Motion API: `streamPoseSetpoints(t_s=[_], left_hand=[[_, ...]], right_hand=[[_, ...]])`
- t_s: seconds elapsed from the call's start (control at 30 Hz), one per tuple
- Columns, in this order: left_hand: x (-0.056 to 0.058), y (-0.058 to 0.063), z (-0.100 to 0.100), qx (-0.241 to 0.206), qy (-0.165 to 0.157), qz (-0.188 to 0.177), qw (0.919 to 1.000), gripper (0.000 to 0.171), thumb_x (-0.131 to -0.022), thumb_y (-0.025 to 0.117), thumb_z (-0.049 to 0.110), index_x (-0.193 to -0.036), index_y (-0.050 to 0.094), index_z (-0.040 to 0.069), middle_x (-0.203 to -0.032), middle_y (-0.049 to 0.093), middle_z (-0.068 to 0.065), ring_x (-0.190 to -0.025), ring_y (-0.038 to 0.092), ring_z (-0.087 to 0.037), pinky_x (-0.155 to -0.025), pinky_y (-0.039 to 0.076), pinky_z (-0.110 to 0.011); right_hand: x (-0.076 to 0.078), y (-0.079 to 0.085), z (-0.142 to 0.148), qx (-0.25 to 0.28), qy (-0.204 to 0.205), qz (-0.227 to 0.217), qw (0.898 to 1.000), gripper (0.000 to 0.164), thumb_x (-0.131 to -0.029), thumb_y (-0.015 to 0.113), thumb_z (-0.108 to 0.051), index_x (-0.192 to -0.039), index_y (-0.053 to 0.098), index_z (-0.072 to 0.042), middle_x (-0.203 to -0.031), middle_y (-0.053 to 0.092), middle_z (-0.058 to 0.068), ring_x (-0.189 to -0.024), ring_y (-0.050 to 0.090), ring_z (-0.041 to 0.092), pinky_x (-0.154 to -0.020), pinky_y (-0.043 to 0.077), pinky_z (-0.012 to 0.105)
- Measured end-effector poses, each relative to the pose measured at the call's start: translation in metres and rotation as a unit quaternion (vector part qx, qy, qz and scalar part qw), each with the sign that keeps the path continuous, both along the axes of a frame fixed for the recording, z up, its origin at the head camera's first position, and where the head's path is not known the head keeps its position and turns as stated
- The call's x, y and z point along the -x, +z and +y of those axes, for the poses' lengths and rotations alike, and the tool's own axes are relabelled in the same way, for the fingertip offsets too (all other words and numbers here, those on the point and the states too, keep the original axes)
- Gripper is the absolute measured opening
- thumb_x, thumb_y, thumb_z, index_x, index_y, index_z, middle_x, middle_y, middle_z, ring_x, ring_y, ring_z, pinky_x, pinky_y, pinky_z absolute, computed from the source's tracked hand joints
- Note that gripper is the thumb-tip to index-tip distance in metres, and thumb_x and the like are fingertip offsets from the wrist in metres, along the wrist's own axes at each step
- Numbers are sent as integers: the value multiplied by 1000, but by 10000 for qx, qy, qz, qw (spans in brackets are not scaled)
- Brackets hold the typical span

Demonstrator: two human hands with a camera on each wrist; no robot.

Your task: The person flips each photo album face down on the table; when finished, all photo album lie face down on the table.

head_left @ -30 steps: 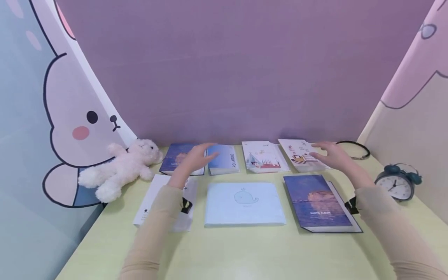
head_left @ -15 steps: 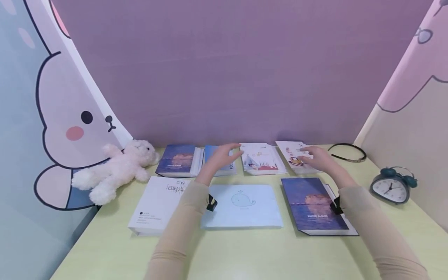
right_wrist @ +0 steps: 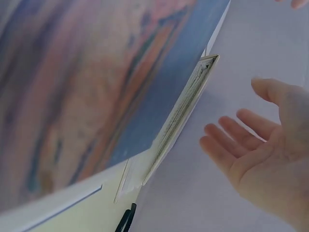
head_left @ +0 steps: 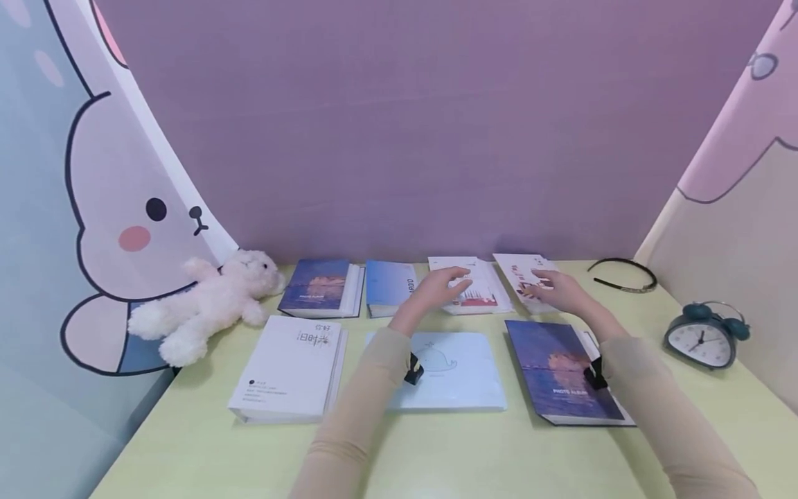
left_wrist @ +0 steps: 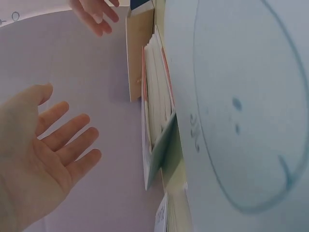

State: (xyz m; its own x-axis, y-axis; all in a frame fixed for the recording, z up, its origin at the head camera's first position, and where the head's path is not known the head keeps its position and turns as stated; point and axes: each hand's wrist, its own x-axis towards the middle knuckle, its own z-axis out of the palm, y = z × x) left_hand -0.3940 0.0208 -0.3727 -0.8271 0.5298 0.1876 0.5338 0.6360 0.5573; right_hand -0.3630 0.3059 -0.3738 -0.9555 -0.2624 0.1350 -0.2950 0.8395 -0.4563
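My left hand is held over the back row, overlapping a white album with a tent picture in the head view. Its fingers are spread and hold nothing; the left wrist view shows the bare palm. To its right, my right hand overlaps another white album with a red and yellow print. That hand's fingers are loosely bent with nothing in them. Below the left wrist lies a pale blue whale album. Under the right wrist is a purple-blue photo album.
A white book with handwriting lies front left. Behind it are a second purple-blue album and a blue Polaroid album. A white plush toy lies far left. At the right are a black headband and an alarm clock.
My left hand has moved right, from over the back-left albums to over the tent album. My right hand has shifted slightly left and nearer. The albums have stayed in place.
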Motion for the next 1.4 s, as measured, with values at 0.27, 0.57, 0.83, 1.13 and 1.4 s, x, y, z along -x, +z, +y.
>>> streamPoseSetpoints(t_s=[0.27,0.57,0.83,1.13,1.4], left_hand=[[1,-5,26,-301,-156,-133,9993,42,-99,44,36,-136,49,17,-138,52,-1,-125,50,-18,-105,41,-30],[-11,-19,76,-102,-540,-381,9978,44,-99,44,33,-137,46,11,-132,56,-6,-119,54,-16,-100,44,-23],[-14,-30,98,-290,-506,-876,9944,46,-101,42,30,-140,42,6,-136,53,-6,-123,52,-17,-102,43,-23],[-10,-32,101,-290,-404,-1306,9902,44,-102,35,28,-142,41,9,-139,51,-4,-115,55,-13,-102,42,-27],[-4,-34,97,-395,-378,-1365,9891,44,-102,36,27,-143,39,9,-141,48,-5,-116,54,-16,-101,42,-25]], right_hand=[[-4,-10,1,-246,64,24,9997,50,-92,53,-16,-128,44,17,-130,45,37,-120,41,54,-99,37,61],[-15,-20,3,-535,105,-366,9978,55,-90,60,-25,-127,48,13,-114,58,30,-97,57,39,-84,47,53],[-19,-21,3,-790,167,29,9967,48,-86,65,-22,-118,57,12,-105,64,28,-87,61,35,-77,49,50],[-10,-15,-2,-697,211,258,9970,42,-83,66,-18,-110,61,15,-86,66,22,-65,49,20,-59,41,33],[10,-26,7,-147,402,102,9990,43,-82,68,-33,-101,62,5,-93,64,21,-76,57,28,-65,47,40]])
